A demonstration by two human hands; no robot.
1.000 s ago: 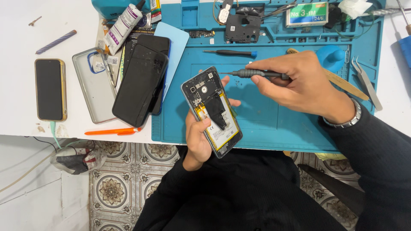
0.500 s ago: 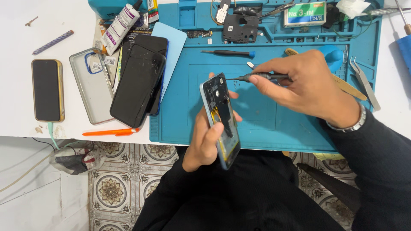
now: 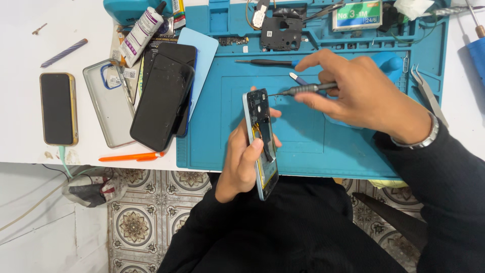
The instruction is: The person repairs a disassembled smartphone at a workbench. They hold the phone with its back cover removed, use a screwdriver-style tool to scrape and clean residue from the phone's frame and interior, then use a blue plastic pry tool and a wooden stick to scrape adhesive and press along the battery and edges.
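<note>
My left hand [image 3: 243, 161] grips an opened phone [image 3: 260, 137] with a light blue frame, its back off and its insides showing, tilted on edge over the near side of the blue work mat [image 3: 303, 146]. My right hand [image 3: 361, 93] pinches a thin dark screwdriver [image 3: 302, 90]; its tip touches the upper part of the phone's insides. A silver watch sits on my right wrist.
Left of the mat lie a stack of dark phones [image 3: 164, 98], a clear case [image 3: 108, 103], a black phone [image 3: 58, 108], a glue tube [image 3: 142, 33] and an orange tool [image 3: 132, 157]. Another screwdriver [image 3: 262, 62], a black phone part [image 3: 281, 31] and tweezers [image 3: 428, 93] rest on the mat.
The phone has turned from lying nearly flat in my left hand to standing on edge. My right hand with the screwdriver stayed close to its top end.
</note>
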